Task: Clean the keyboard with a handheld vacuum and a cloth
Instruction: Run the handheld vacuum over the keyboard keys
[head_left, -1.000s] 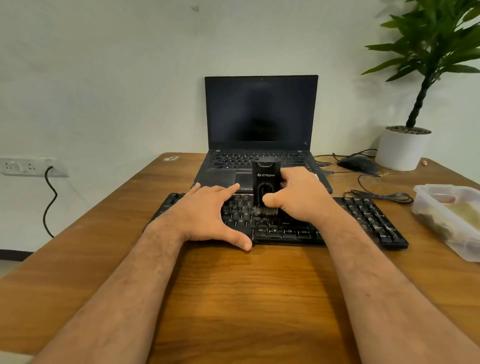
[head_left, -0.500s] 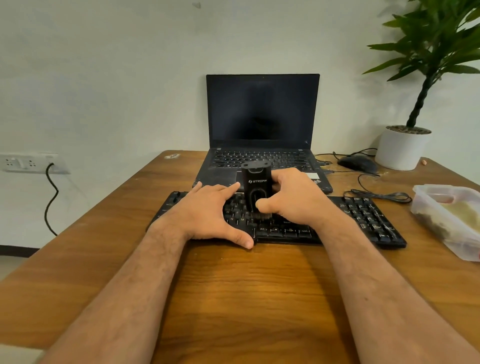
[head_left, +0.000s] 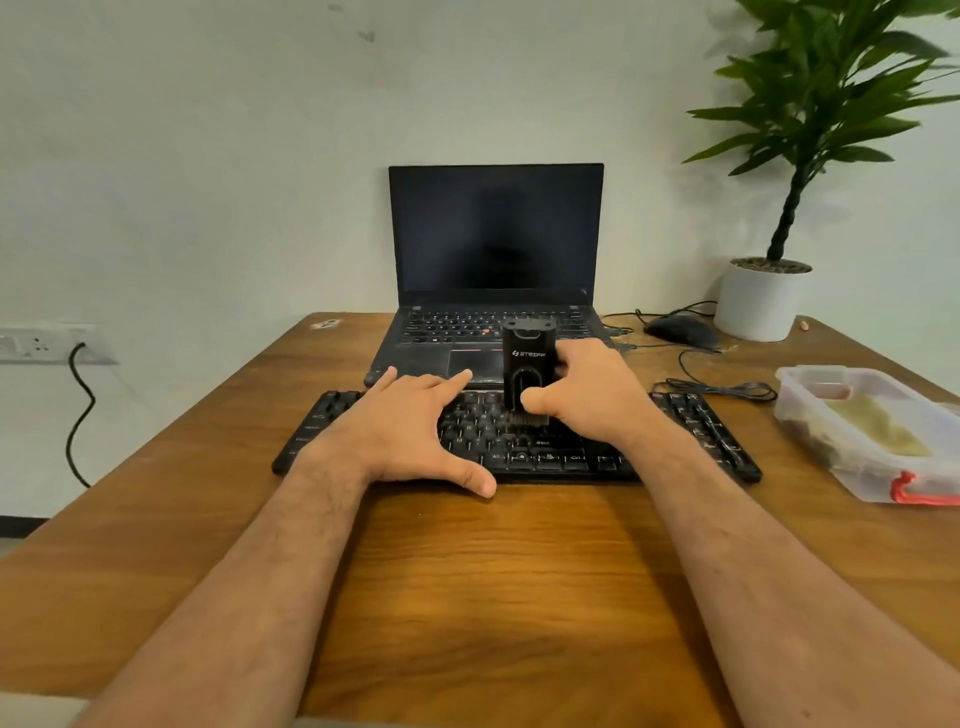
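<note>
A black keyboard lies across the middle of the wooden desk. My right hand grips a small black handheld vacuum, held upright with its brush end down on the keys near the keyboard's middle. My left hand rests flat on the keyboard's left half, fingers spread and thumb at the front edge. Both hands hide the keys under them. No cloth is clearly visible.
An open black laptop with a dark screen stands right behind the keyboard. A mouse and coiled cable lie at the back right, beside a potted plant. A clear plastic box sits at the right edge.
The vacuum in my right hand slid left along the keys, then back to the right. My left hand has stayed in place on the keyboard.
</note>
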